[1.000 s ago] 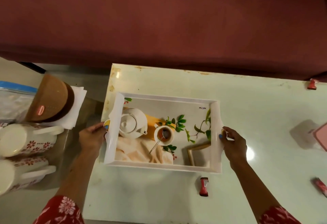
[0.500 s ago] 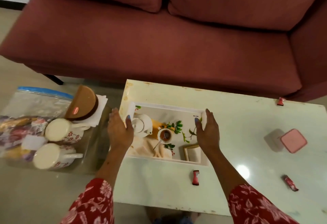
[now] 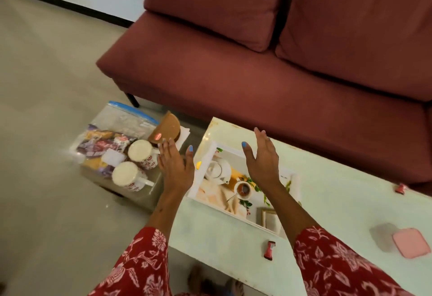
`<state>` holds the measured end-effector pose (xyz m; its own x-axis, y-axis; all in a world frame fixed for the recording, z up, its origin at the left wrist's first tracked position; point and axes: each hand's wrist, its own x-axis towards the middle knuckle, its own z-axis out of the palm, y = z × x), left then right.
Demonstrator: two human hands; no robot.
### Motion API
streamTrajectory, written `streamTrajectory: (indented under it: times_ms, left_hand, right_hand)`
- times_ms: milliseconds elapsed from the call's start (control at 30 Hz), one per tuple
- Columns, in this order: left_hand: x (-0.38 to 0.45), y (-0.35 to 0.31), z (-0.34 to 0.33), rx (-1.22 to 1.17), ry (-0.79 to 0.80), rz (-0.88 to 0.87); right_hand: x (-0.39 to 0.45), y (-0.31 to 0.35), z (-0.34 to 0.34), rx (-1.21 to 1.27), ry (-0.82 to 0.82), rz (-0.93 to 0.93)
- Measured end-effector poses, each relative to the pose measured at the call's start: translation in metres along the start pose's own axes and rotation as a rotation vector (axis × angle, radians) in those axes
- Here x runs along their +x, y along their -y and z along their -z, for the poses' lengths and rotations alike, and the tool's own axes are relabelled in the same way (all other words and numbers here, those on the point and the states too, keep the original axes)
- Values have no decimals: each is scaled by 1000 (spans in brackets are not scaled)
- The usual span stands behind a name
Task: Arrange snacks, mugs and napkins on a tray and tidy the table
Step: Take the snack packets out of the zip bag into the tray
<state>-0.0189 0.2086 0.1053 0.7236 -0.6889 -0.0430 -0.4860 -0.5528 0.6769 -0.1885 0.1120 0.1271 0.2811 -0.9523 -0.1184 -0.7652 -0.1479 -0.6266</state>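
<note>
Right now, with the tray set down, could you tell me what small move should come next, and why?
Probably reach the left hand to the nearer mug: both hands are open and empty, the white tray bears only its printed picture, and both mugs wait beside the table.

Both arms reach fwd from the bottom edge, sleeves in red w/ white floral print down to about mid-forearm. Left hand (image 3: 175,167): fingers straight and close together, pointing away from the body, thumb spread out to the right w/ a blue-painted nail; back of hand faces the camera, holds nothing. Right hand (image 3: 263,159): also flat, fingers straight and together, pointing up and away, thumb out to the left, blue nail showing; grips nothing. Hands side by side w/ a gap between, thumbs toward each other. Forearms bare, angled slightly inward. Wrists roughly straight.
</note>
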Motion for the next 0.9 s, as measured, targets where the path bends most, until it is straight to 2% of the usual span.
streamTrajectory:
  times_ms: [200, 400, 500, 633, 767, 900]
  left_hand:
    - [21, 42, 47, -71, -155, 147]
    - [65, 105, 93, -202, -258, 348]
    - [93, 139, 107, -285, -307, 507]
    - [129, 192, 112, -333, -248, 710]
    - [157, 236, 103, -364, -216, 840]
    - [173, 265, 87, -489, -257, 968]
  right_hand:
    - [18, 67, -37, 8, 101, 159]
    - [46, 150, -112, 3, 264, 301]
    - [65, 185, -158, -23, 340, 286]
    - [99, 219, -221, -165, 435, 256]
    - [136, 229, -276, -220, 525, 197]
    - [166, 226, -318, -299, 560, 122]
